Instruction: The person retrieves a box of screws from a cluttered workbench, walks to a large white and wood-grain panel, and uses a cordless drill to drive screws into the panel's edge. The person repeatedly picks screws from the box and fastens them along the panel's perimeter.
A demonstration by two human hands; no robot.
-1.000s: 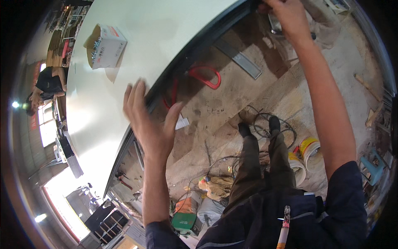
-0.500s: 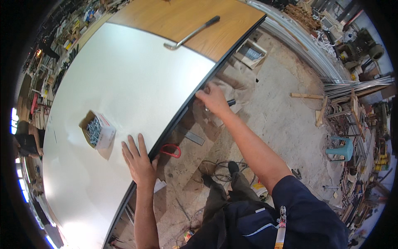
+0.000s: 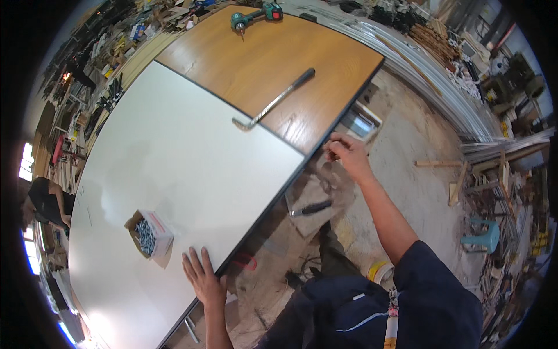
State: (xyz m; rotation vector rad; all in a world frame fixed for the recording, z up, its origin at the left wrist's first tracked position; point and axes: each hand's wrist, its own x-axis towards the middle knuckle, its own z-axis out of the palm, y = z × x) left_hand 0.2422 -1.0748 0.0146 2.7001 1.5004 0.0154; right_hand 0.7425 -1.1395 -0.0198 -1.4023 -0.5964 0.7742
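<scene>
My left hand lies flat on the white tabletop, fingers apart, with its thumb by the dark edge strip. Close to it stands an open cardboard box of screws. Beside the table's dark edge, near the wood-grain tabletop, my right hand is held with fingers curled together; what is in them, if anything, is hidden. A metal bar with a bent end and dark grip lies across the seam between the two tops. A tool with a black handle rests below the edge.
A green cordless drill lies on the far end of the wood-grain top. Long metal profiles are stacked beyond it. On the right stands a teal stool. A bucket is near my legs. Another person is at the far left.
My right hand has moved right and away along the table's edge. The view has shifted, bringing the drill into sight. My left hand stays flat on the white top.
</scene>
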